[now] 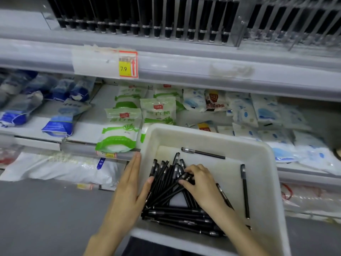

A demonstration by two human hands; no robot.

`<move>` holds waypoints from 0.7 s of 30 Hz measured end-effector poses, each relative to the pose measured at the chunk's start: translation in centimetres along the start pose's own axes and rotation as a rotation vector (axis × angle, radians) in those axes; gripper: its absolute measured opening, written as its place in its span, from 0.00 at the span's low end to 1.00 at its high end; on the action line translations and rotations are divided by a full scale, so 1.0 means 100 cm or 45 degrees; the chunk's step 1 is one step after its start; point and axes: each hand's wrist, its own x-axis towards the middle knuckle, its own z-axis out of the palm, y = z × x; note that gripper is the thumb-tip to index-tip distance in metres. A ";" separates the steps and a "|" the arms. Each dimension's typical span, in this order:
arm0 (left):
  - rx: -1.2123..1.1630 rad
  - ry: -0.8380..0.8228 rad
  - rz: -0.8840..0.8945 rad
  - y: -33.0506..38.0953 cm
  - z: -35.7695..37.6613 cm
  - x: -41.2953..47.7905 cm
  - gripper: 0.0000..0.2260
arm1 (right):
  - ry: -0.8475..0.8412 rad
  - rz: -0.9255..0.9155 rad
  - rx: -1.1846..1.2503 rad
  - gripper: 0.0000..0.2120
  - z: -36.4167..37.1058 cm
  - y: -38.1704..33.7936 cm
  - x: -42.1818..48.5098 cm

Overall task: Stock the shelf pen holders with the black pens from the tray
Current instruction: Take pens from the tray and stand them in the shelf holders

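Yellow price tag (pixel 127 68) above green-and-white bags (pixel 120 133), blue bags (pixel 59 124) left, pale-blue packets (pixel 265 113) right.

Both forearms are bare down to the wrists. The left hand (pixel 129 187) and right hand (pixel 201 185) are slim and long-fingered. Low between the forearms shows a strip of dark clothing (pixel 147 246).

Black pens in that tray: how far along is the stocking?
Done: the clear slotted pen holders on the top shelf look largely filled. In hand: the right hand grips a few black pens from the pile in the white plastic tray; the left hand steadies its side. Left: most of that pile.
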 end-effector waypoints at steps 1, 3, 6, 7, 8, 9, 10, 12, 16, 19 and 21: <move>-0.004 0.000 -0.003 -0.001 0.000 -0.001 0.30 | 0.022 -0.013 -0.020 0.19 0.001 -0.001 -0.001; -0.013 0.003 -0.011 -0.001 0.001 -0.002 0.30 | 0.081 -0.046 -0.068 0.18 0.002 -0.003 -0.002; -0.025 0.010 -0.007 -0.003 0.002 -0.002 0.30 | 0.111 -0.074 -0.011 0.16 0.004 -0.007 -0.004; -0.026 0.012 -0.001 -0.003 0.002 -0.002 0.30 | 0.099 -0.073 0.044 0.16 0.006 -0.008 -0.004; -0.026 0.015 0.004 -0.003 0.002 -0.002 0.29 | 0.084 -0.071 0.102 0.15 0.007 -0.009 -0.004; -0.031 0.017 0.005 -0.004 0.002 -0.001 0.29 | 0.070 -0.071 0.149 0.16 0.009 -0.010 -0.004; -0.042 0.016 -0.001 -0.003 0.002 -0.002 0.29 | 0.059 -0.070 0.178 0.16 0.010 -0.010 -0.004; -0.077 0.011 -0.014 -0.002 0.002 -0.003 0.30 | 0.042 -0.054 0.220 0.18 0.011 -0.010 -0.005; -0.137 0.003 -0.038 -0.001 0.002 -0.006 0.30 | -0.039 -0.021 0.307 0.18 0.007 -0.006 -0.005; -0.153 0.019 -0.055 -0.001 0.002 -0.009 0.30 | -0.081 0.032 0.501 0.16 0.002 -0.003 -0.005; -0.176 0.020 -0.075 0.000 0.002 -0.012 0.28 | -0.116 0.078 0.690 0.16 -0.001 -0.002 -0.007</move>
